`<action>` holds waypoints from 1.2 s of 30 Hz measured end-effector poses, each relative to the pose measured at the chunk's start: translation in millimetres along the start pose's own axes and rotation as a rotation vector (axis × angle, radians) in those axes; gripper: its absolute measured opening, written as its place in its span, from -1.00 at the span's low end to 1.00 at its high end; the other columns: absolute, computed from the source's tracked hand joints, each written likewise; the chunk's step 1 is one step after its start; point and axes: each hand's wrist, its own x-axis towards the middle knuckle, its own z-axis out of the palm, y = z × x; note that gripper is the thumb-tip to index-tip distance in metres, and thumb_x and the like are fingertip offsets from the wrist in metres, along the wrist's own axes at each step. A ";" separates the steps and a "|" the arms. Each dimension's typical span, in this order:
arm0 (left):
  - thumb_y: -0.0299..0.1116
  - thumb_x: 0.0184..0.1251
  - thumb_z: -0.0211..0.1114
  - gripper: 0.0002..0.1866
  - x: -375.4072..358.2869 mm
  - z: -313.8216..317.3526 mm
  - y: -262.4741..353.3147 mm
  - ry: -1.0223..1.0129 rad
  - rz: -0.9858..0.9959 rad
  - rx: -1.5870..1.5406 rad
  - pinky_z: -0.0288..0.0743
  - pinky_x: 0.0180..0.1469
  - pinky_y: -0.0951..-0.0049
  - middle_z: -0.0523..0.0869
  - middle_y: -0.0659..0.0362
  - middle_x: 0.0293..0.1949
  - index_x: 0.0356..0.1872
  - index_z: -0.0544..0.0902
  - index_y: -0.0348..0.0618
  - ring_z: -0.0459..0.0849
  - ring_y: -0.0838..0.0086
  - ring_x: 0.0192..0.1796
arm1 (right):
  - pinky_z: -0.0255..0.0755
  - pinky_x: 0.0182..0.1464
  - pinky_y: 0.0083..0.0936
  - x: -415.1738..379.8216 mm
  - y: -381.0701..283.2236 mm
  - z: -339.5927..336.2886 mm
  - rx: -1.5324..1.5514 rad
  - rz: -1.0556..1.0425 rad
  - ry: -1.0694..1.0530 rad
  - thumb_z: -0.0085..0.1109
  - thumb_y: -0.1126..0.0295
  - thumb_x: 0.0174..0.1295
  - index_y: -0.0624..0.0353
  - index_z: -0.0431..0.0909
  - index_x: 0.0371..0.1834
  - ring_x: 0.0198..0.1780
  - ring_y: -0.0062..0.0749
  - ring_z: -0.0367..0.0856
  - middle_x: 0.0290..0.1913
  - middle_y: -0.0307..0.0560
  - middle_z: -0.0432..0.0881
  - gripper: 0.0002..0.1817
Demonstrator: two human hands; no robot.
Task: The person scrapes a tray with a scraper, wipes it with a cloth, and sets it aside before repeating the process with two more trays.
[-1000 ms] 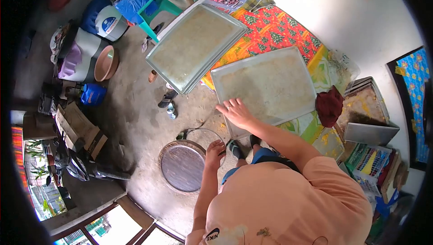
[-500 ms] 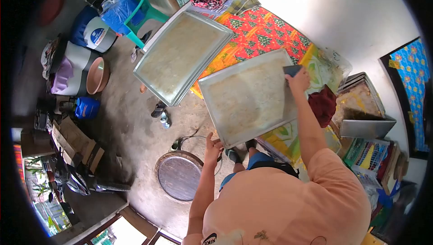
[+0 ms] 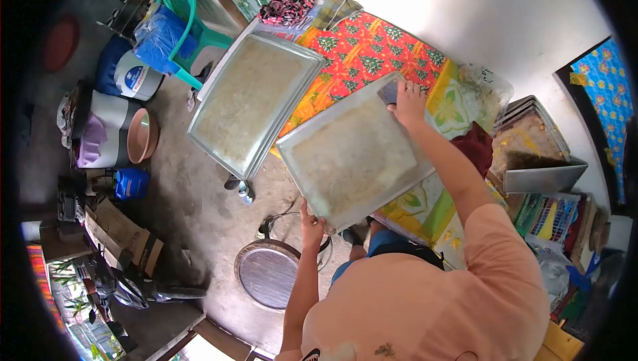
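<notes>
A worn, stained metal baking tray (image 3: 352, 155) lies tilted across the near side of the cloth-covered table. My left hand (image 3: 312, 229) grips its near left corner, the fingers partly hidden by the rim. At the tray's far right corner, my right hand (image 3: 409, 103) is closed on a dark grey rectangular pad (image 3: 388, 94), pressed against the surface. To the left rests a stack of similar trays (image 3: 249, 98), overhanging the table edge. A dark red cloth (image 3: 475, 150) sits beside my right forearm.
The red tablecloth (image 3: 372, 48) has a tree print. Dirty trays (image 3: 531, 141) lean at the right, above a crate of books (image 3: 555, 221). A round wooden stool (image 3: 268, 274) stands on the floor. A green chair (image 3: 189, 35) holds a blue bag.
My right hand has moved the pad left and away along the tray's far right part. My left hand has closed on the near corner. The view has shifted slightly.
</notes>
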 end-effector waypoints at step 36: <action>-0.71 0.18 0.13 -0.08 10.6 -0.4 -17.1 0.023 0.081 -0.021 0.47 -0.28 0.44 0.68 0.02 -0.34 0.54 -0.03 0.13 0.57 0.49 -0.36 | 0.43 0.03 -0.31 61.5 0.0 30.1 0.633 -0.242 -0.142 0.32 0.30 0.15 0.16 0.55 0.01 -0.07 -0.18 0.67 -0.21 -0.08 0.70 -0.63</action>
